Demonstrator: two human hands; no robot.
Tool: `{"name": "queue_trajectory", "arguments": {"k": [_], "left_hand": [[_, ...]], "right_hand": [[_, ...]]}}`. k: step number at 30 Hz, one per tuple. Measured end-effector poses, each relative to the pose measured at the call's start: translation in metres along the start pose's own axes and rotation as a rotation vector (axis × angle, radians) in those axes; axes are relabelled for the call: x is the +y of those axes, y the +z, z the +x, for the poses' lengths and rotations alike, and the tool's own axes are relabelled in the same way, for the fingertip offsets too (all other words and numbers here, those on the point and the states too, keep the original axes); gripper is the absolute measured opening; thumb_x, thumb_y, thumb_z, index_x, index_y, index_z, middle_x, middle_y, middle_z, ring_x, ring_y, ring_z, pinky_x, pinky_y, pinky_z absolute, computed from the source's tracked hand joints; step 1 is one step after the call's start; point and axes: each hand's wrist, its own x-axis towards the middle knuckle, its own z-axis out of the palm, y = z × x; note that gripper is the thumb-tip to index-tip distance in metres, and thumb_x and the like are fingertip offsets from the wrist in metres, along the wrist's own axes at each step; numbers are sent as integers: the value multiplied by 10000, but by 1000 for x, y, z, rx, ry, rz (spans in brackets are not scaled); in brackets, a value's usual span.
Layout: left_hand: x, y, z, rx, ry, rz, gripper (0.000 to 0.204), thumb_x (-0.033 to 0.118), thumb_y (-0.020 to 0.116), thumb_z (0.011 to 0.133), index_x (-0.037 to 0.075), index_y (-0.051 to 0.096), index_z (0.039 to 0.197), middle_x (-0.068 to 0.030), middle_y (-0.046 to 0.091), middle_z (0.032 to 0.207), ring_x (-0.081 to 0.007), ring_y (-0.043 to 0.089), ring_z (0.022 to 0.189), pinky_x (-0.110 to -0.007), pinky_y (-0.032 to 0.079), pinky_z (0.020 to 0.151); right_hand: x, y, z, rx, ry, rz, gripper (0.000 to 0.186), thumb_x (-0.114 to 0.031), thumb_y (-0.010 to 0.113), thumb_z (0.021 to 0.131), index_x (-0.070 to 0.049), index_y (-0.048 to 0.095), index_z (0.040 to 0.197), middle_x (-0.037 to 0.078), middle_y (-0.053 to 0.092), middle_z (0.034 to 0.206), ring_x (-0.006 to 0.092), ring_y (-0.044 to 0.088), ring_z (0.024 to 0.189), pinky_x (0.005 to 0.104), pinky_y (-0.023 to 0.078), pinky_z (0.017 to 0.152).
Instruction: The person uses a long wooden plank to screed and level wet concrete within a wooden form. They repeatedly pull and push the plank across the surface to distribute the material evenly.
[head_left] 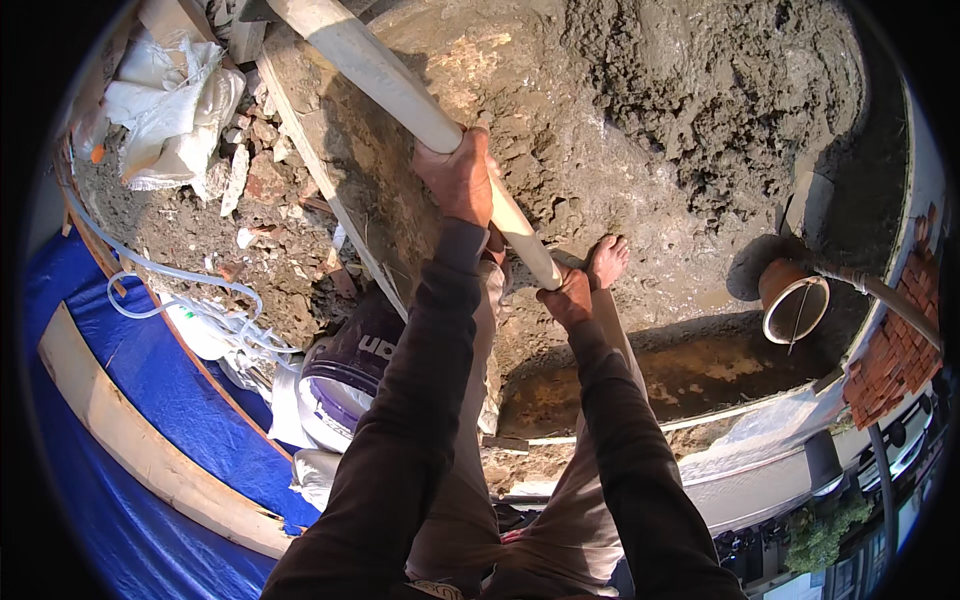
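Observation:
Both my hands are wrapped round a long, pale wooden tool handle [385, 85], which slants from the upper left down to the middle. My left hand [458, 180] grips it partway along, its knuckles up. Closer to my body, my right hand [568, 298] closes on the near end. Only a dark sliver of the tool's head shows at the top left rim, so its kind is hard to make out. Under the handle spreads wet grey mortar [540, 90], with a rough, lumpy heap [720, 100] of it at the upper right. My bare foot [608, 262] stands in it beside my right hand.
A bucket [793, 300] and another tool's shaft [880, 295] are at the right. A dark bucket [350, 350] stands by my left forearm. Left lie a wooden board [325, 190], rubble [265, 180], a white sack [165, 110], a clear hose [180, 262] and blue tarp [150, 360].

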Motion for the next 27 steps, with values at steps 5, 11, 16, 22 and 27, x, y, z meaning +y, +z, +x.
{"name": "queue_trajectory", "arguments": {"k": [5,11,16,22,27], "left_hand": [[-57,-6,30,14,-346,116,245,26,664,702,30,479,862,-57,484,633,-156,470,450,-314,408,392],[-34,-21,-4,-80,-379,36,243,26,668,709,46,485,867,-63,518,648,-163,489,461,-307,420,397],[12,1,-28,-81,-175,67,190,-9,646,734,22,506,857,-65,524,639,-158,508,475,-305,457,429],[-52,38,20,4,118,76,143,-10,636,753,-9,515,830,-60,505,621,-160,503,475,-315,456,437],[-80,30,42,-116,-269,204,255,4,651,730,16,468,906,-46,470,586,-153,453,403,-307,397,357]], "right_hand": [[19,26,-6,-1,140,-11,345,-126,622,630,-95,651,972,167,658,831,359,633,824,406,509,729],[-1,33,-69,93,161,-105,433,-208,689,649,-117,577,1056,194,652,830,361,627,854,451,498,785],[6,17,-42,92,-4,-127,374,-260,715,659,-135,587,987,141,664,809,376,630,779,458,503,711],[27,-25,50,142,-139,-7,305,-156,700,664,-99,643,958,158,667,855,326,656,813,379,517,702],[25,19,41,122,87,133,256,-153,684,673,-52,680,908,183,670,768,348,662,753,385,517,660]]}}
